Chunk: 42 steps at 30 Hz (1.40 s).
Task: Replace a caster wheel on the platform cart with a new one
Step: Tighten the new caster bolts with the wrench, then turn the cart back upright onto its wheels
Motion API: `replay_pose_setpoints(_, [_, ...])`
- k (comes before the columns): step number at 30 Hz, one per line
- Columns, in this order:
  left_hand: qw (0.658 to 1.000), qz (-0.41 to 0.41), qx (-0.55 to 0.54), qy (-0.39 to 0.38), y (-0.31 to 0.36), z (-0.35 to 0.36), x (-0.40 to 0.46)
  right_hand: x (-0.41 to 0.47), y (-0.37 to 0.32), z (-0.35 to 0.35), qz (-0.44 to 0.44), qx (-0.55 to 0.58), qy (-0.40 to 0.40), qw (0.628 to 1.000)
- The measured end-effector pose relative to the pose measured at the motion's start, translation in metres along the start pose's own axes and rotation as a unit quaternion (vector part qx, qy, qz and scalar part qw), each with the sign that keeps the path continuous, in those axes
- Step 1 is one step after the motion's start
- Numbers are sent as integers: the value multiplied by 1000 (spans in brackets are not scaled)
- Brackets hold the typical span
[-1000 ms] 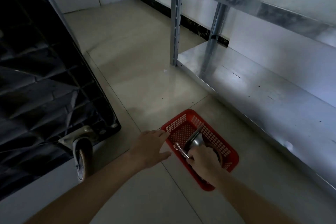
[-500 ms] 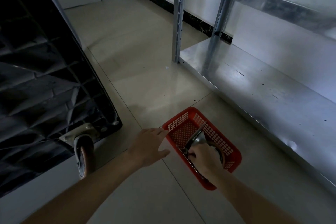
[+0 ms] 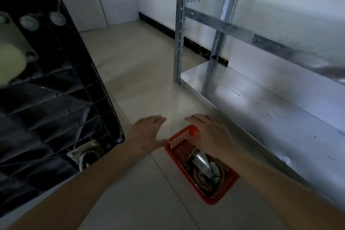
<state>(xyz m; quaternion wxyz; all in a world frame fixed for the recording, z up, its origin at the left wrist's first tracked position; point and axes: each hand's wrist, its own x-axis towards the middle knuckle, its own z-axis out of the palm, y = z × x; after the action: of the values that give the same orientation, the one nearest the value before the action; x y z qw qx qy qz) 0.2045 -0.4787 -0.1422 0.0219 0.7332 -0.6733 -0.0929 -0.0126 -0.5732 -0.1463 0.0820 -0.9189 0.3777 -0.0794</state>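
Right hand (image 3: 209, 134) lifted off caster (image 3: 204, 169), both grips wide, left hand (image 3: 147, 134) empty, basket (image 3: 179, 141) half hidden

left hand (image 3: 147, 134) flat, fingers spread, right hand (image 3: 209, 134) open, palm down, both arms extended

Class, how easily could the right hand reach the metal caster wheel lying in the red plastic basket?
Probably easily: the right hand hovers open above the red plastic basket, and the metal caster wheel lies uncovered just beneath it.
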Motion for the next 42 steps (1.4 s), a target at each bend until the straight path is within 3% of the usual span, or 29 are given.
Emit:
replay_pose_setpoints(12, [979,0,10,203,24,-209,-9,68,-50,-197,-41,-48,129,990])
replay_pose_setpoints(19, [958,-9,45,282,26,-320,-46,106,-97,-297,-78,-51,196,976])
replay_pose_setpoints(23, [946,-57,85,308,-5,-373,-88,127,-148,-332,-116,-24,217,969])
replay_pose_setpoints(32, [925,-239,101,278,-125,-380,-195,155,-292,-315,-243,34,168,955])
replay_pose_setpoints(42, [912,-329,95,225,-210,-328,-219,200,-369,-241,-298,47,82,950])
